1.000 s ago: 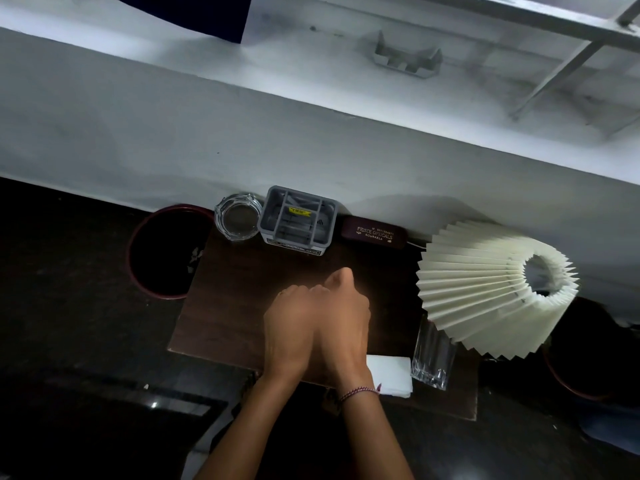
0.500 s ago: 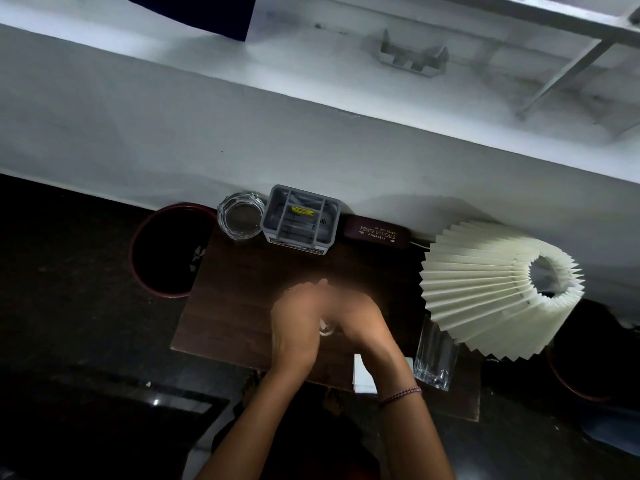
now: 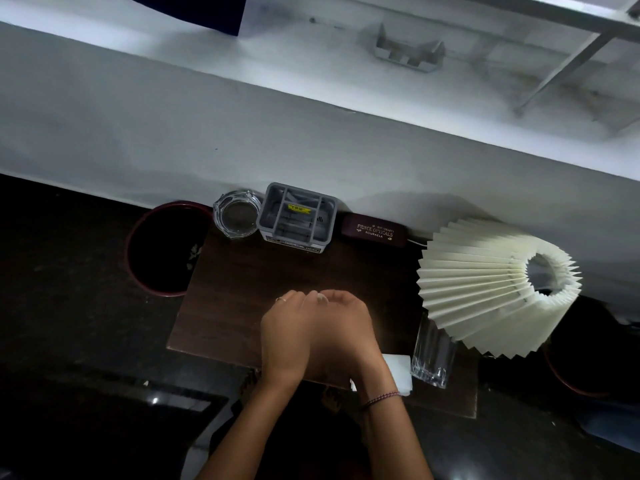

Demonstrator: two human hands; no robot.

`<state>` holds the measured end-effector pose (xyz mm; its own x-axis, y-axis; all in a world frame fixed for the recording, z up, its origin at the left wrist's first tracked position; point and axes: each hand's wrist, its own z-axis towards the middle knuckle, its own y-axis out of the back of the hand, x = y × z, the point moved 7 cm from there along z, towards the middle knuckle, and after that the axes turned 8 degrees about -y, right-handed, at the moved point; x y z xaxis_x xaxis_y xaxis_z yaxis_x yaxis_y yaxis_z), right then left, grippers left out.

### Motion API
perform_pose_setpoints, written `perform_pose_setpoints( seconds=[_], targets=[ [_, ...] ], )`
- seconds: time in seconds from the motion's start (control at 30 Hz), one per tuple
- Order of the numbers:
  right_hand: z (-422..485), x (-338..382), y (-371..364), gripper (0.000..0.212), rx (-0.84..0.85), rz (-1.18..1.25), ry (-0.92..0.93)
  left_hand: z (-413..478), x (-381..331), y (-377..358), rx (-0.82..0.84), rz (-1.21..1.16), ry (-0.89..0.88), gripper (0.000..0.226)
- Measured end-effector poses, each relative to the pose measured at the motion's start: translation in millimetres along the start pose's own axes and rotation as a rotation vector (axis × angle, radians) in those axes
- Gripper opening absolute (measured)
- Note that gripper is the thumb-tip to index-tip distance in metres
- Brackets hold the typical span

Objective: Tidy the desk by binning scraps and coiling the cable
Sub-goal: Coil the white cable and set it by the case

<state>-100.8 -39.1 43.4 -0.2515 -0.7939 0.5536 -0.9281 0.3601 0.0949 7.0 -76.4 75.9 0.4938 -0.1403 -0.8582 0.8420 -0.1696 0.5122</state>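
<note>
My left hand (image 3: 284,337) and my right hand (image 3: 343,327) are pressed side by side over the middle of the dark wooden desk (image 3: 242,271). Their fingers curl inward, so whatever lies between them is hidden. A short stretch of thin white cable (image 3: 415,242) shows at the back, between the spectacle case and the lamp shade. The dark bin with a red rim (image 3: 129,244) stands on the floor off the desk's left edge, with pale scraps inside it. A white sheet (image 3: 398,368) lies at the front edge beside my right wrist.
Along the wall stand a glass ashtray (image 3: 237,214), a grey organizer (image 3: 298,216) and a maroon spectacle case (image 3: 372,230). A pleated cream lamp shade (image 3: 485,289) fills the right side, with a ribbed drinking glass (image 3: 433,355) in front of it. Another red-rimmed container (image 3: 571,382) sits lower right.
Half a second ago my hands were slightly apart with something pale showing between them. Now they are closed together again and the pale thing is hidden.
</note>
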Motion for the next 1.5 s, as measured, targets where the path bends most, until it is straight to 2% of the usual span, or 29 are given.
perform_pose_setpoints(
  seconds=[0.07, 0.17, 0.23, 0.37, 0.43, 0.57, 0.67, 0.8, 0.87, 0.93, 1.1, 1.23, 1.4, 1.5],
  targets=[
    [0, -2, -1, 0.012, 0.064, 0.050, -0.021, 0, -1, 0, -0.028, -0.049, 0.028, 0.053],
    [-1, -5, 6, 0.009, 0.006, 0.117, -0.014, 1, -5, -3, -0.037, -0.079, 0.039, 0.054],
    [0, -5, 9, 0.005, 0.027, 0.135, -0.013, 1, -5, -4, -0.038, -0.100, 0.040, 0.052],
    [-5, -4, 3, 0.020, 0.302, 0.257, -0.036, 9, 2, -1, -0.078, -0.089, 0.055, 0.045],
    [-7, -4, 5, 0.025, 0.324, 0.254, -0.019, 11, 4, -2, -0.075, -0.080, 0.050, 0.043],
    [-7, -3, 3, 0.026, 0.211, 0.213, 0.015, 9, 4, -2, -0.087, -0.061, 0.045, 0.041],
    [-8, -7, 5, 0.025, 0.080, 0.238, -0.004, 9, -6, -3, -0.084, -0.044, -0.024, 0.041],
    [-6, -9, 14, 0.013, -0.168, 0.090, 0.027, 4, -14, -8, -0.030, 0.000, -0.074, 0.035],
    [-5, -7, 19, 0.010, -0.236, 0.031, 0.050, 2, -12, -10, -0.005, 0.012, -0.075, 0.039],
    [-4, -5, 23, 0.013, -0.267, -0.031, 0.067, 3, -11, -13, 0.025, 0.021, -0.091, 0.043],
    [-3, 3, 27, 0.017, -0.246, -0.181, 0.144, 8, -7, -16, 0.039, -0.012, -0.052, 0.034],
    [-2, 9, 22, 0.007, -0.096, -0.189, 0.146, 13, -7, -19, 0.005, -0.059, -0.008, 0.038],
    [-4, 16, 23, 0.016, 0.192, -0.085, 0.072, 19, 4, -15, -0.057, -0.133, 0.103, 0.043],
    [-5, 17, 24, 0.021, 0.259, -0.117, 0.049, 21, 11, -14, -0.077, -0.227, 0.166, 0.044]
  ],
)
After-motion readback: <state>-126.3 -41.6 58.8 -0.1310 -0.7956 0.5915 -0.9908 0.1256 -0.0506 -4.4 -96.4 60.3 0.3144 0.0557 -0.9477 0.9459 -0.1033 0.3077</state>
